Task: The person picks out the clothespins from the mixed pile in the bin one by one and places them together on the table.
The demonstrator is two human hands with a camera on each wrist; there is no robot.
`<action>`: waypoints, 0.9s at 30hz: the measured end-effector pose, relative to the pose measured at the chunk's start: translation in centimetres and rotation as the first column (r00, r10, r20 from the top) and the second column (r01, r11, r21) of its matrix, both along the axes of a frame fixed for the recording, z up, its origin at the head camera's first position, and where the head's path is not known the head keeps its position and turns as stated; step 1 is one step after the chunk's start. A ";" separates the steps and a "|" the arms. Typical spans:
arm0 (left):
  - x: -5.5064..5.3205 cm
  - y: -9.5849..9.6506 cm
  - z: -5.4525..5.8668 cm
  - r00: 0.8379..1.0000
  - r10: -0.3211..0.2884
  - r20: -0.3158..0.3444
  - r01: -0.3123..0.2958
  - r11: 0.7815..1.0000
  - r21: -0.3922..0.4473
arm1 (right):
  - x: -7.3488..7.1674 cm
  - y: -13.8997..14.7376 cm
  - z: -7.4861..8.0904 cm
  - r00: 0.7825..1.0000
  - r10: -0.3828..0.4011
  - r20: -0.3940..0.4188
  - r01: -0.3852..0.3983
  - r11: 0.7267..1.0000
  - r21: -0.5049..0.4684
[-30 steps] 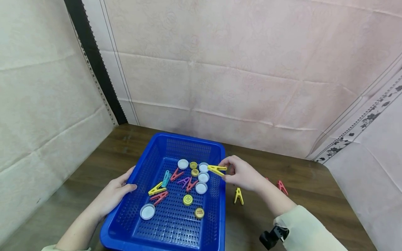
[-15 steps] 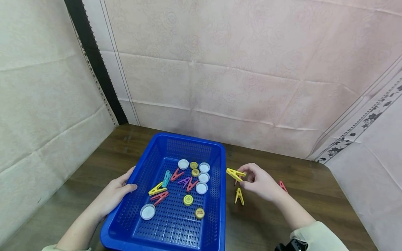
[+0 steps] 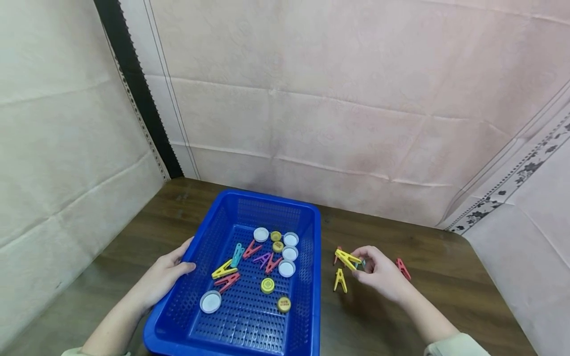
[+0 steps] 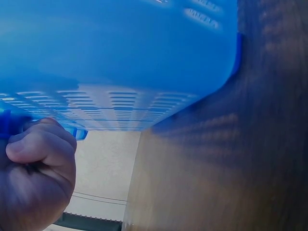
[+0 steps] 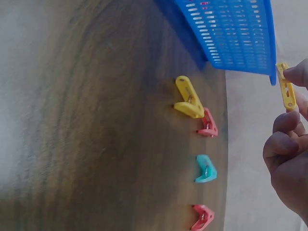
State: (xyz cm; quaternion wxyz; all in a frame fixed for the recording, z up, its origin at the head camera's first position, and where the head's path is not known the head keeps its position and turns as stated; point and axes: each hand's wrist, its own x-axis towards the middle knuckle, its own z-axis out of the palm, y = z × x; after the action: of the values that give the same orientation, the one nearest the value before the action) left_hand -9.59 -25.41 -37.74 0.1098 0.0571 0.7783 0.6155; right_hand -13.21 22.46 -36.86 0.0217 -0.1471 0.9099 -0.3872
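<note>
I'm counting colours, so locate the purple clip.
In the head view, the purple clip lies in the basket, right of a teal clip and between two red clips.

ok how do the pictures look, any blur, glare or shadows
Head view: fairly clear, soft shadow on the table below the right hand; left wrist view: hazy, blue basket lacking crisp detail, pale streaks on the table; right wrist view: whitish glare on the table toward the picture's left edge, clothespins slightly soft.
</note>
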 end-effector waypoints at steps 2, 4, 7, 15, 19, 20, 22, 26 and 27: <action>0.0 0.0 0.0 1.000 0.006 0.003 -0.006 1.000 -0.003 | 0.2 0.3 -0.4 1.000 -0.010 -0.004 0.010 1.000 0.006; 0.0 0.1 0.0 1.000 0.012 0.004 -0.012 1.000 -0.006 | 0.3 0.5 -0.7 1.000 -0.011 -0.015 0.011 1.000 0.005; 0.0 0.1 0.0 1.000 0.016 0.002 -0.016 1.000 -0.008 | 0.4 0.8 -1.1 0.999 -0.029 -0.030 0.029 1.000 0.008; 0.0 0.1 0.0 1.000 0.010 -0.007 -0.010 1.000 -0.014 | 1.1 1.4 -2.8 0.990 -0.144 -0.006 0.144 0.989 0.016; -0.1 0.0 0.0 1.000 0.015 -0.010 -0.016 1.000 -0.019 | 1.5 1.7 -3.8 0.980 -0.200 0.018 0.200 0.979 0.033; -0.1 0.0 0.0 1.000 0.015 -0.010 -0.015 1.000 -0.018 | 1.5 1.8 -4.1 0.977 -0.212 0.020 0.211 0.977 0.033; -0.1 0.0 0.0 1.000 0.014 -0.011 -0.014 1.000 -0.018 | 1.7 1.8 -4.4 0.973 -0.231 0.015 0.230 0.972 0.036; -0.1 0.0 -0.1 1.000 0.013 -0.004 -0.013 1.000 -0.011 | 1.9 1.8 -5.2 0.963 -0.269 0.002 0.269 0.962 0.037; -0.1 0.0 -0.1 1.000 0.014 -0.002 -0.014 1.000 -0.011 | 2.0 1.8 -5.3 0.962 -0.275 0.001 0.274 0.961 0.037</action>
State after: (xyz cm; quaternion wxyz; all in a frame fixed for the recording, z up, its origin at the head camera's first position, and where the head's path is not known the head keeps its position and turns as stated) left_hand -9.67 -25.38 -37.81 0.1050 0.0516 0.7823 0.6118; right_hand -11.24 24.28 -42.14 -0.0266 -0.0179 0.9284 -0.3701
